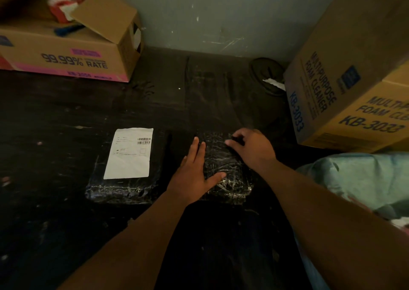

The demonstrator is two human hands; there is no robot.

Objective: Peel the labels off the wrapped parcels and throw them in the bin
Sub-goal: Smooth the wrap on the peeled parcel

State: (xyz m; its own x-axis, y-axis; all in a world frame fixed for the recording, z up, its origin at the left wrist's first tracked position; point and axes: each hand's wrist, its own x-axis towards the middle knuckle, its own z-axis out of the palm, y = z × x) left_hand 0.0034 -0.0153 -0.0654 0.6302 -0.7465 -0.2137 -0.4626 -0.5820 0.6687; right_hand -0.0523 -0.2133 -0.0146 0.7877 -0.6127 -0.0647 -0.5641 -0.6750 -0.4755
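Note:
Two black parcels wrapped in shiny film lie on a dark surface. The left parcel (125, 183) carries a white label (130, 153) with a barcode on its top. No label shows on the right parcel (223, 163). My left hand (194, 174) lies flat on that parcel's left side with straight fingers. My right hand (252, 148) is on its far right part, fingers curled down onto the wrap; whether they pinch anything I cannot tell. A dark round bin (267, 74) stands in the far corner with a white scrap (273, 83) in it.
An open cardboard box (73, 54) with red and blue items sits at the far left. Two stacked foam cleaner boxes (345, 86) stand at the right, close to the bin. Light green cloth (365, 179) lies at the right edge. A grey wall closes the back.

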